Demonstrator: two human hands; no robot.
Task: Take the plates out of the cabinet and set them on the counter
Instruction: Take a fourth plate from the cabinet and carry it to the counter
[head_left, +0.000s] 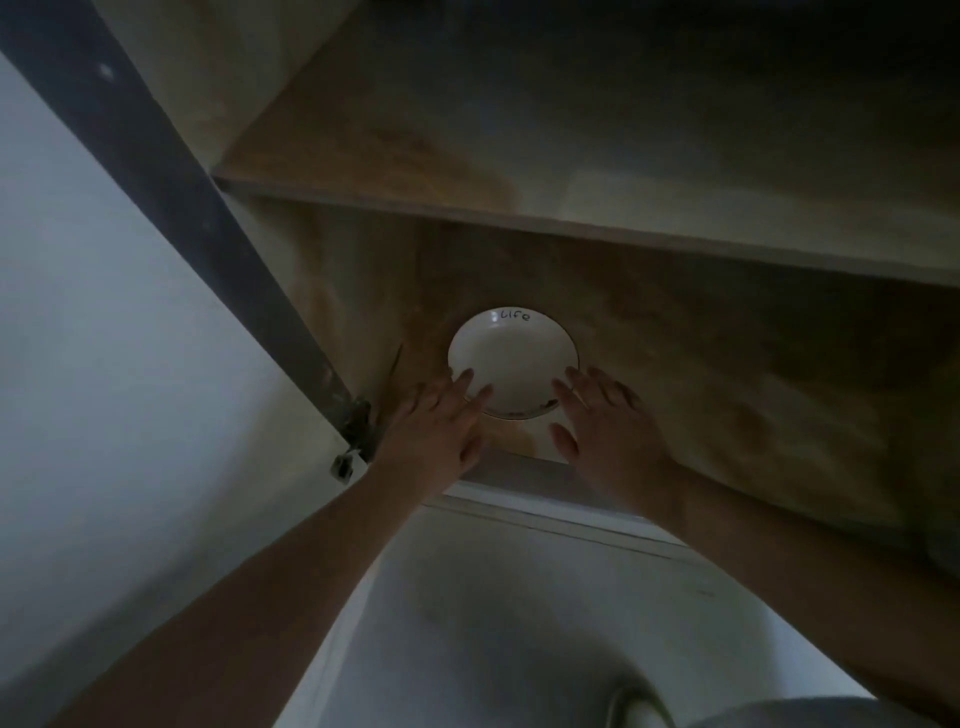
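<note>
Plate (511, 364), white w/ thin dark rim line, "Life" written near its far edge, is sitting flat on the lower cabinet shelf (727, 364), close to the shelf's front edge, left of centre. Can't tell if more plates are stacked under it.

Left hand (441, 421) is reaching in from the lower left, fingers straight and spread, fingertips (465, 376) lying over the plate's near-left rim. Not curling round it, just touching or resting on the rim. Right hand (605, 415) is coming in from the lower right, fingers also extended and relaxed, tips at the plate's near-right rim; thumb is hanging below, apart from the plate. Contact on that side is unclear, very close at least. Both hands are flanking the plate, neither one pinching or gripping anything.

Upper shelf (571, 156) is spanning above, bare wood, dim. Cabinet door (104, 312) is standing open on the left, dark edge running diagonally, hinge (356, 431) at its lower end just left of the left hand. Pale wall (519, 597) is showing below the cabinet between the forearms. Lighting is low, details are murky.
</note>
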